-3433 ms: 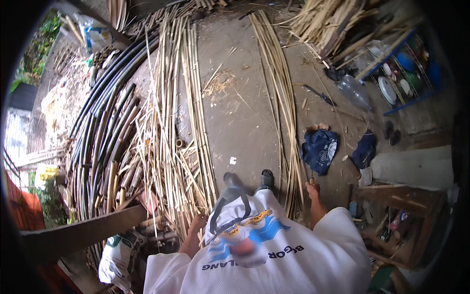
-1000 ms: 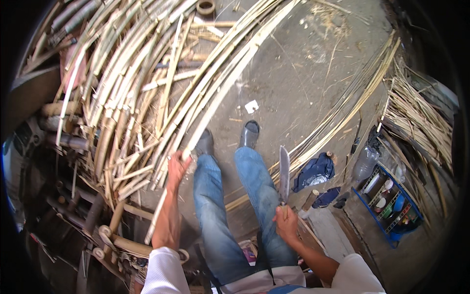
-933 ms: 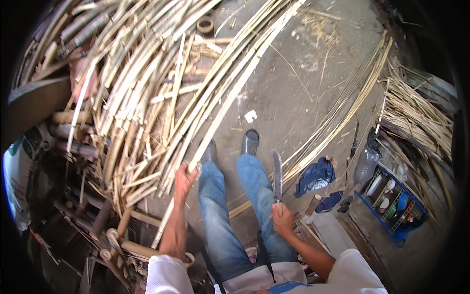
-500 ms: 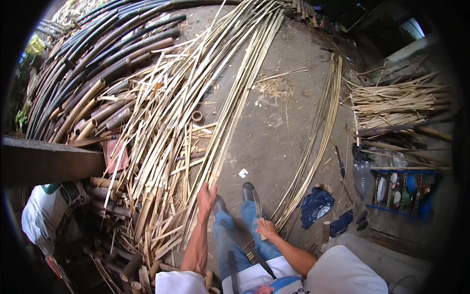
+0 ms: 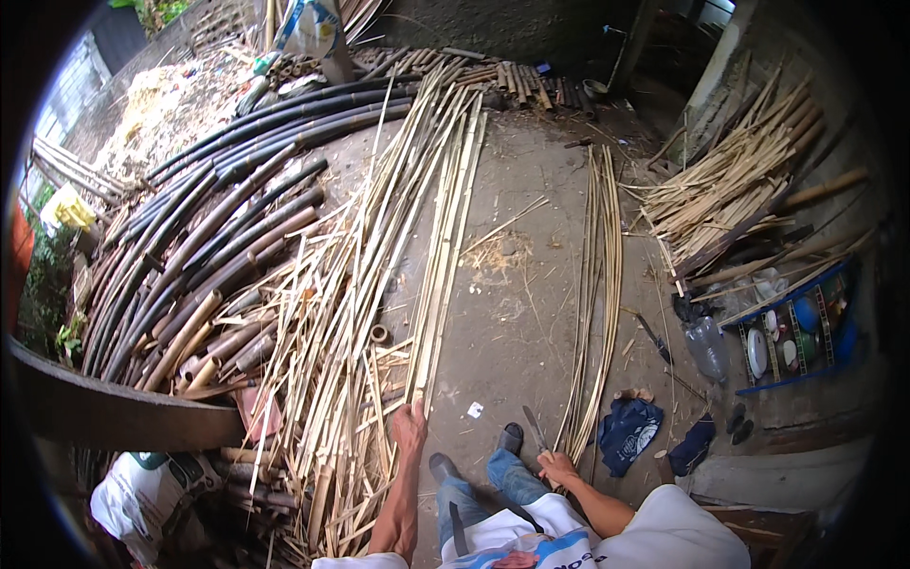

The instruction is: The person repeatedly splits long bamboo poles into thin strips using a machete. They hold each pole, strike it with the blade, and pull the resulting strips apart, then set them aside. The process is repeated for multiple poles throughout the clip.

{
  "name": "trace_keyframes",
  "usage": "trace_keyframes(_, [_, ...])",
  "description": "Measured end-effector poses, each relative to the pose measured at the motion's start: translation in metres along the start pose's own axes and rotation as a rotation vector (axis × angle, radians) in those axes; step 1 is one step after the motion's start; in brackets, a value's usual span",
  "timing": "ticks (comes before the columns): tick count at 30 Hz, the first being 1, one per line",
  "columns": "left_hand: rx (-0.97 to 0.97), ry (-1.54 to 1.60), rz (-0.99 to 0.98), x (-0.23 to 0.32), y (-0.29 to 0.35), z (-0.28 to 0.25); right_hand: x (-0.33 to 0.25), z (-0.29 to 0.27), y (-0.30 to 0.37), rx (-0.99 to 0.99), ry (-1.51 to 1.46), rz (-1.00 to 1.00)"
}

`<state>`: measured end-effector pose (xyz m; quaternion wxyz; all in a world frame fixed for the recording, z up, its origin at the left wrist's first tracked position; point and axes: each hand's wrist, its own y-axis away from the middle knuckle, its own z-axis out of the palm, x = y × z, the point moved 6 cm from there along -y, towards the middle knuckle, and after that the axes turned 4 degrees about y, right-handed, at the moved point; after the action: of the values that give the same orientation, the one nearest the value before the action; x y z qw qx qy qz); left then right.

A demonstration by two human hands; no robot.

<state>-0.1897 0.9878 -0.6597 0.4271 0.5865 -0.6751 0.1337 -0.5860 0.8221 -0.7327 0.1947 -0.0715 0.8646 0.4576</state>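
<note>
While the left hand (image 5: 409, 427) clenches one long, pale bamboo strip (image 5: 420, 382), the right fist (image 5: 556, 467) encloses one grey-bladed knife (image 5: 536, 429).

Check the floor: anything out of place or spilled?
A crumpled dark-blue, white-printed cloth lies on the grey floor right of the bare right hand, as if dropped; pale shavings look spilled between rows of long pale bamboo strips.

Dark capitals (image 5: 576, 561) show on the white shirt (image 5: 675, 533); the white sack (image 5: 137, 501) bears illegible print.
</note>
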Motion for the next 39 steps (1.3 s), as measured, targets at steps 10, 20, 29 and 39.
trace_keyframes(10, [-0.071, 0.068, 0.054, 0.075, -0.163, 0.090, 0.078, -0.157, -0.034, 0.217, -0.106, 0.062])
trace_keyframes(20, [0.420, -0.792, 0.842, 0.452, -0.169, -0.120, 0.044, -0.294, -0.004, 0.502, -0.938, -0.170])
trace_keyframes(29, [0.757, -0.800, 1.755, 0.833, -0.038, -0.033, -0.220, -0.497, 0.176, 0.590, -1.219, -0.959])
trace_keyframes(39, [1.103, -2.069, 0.577, 0.755, 0.099, 0.307, -0.249, -0.543, 0.382, 1.458, -1.058, -1.089])
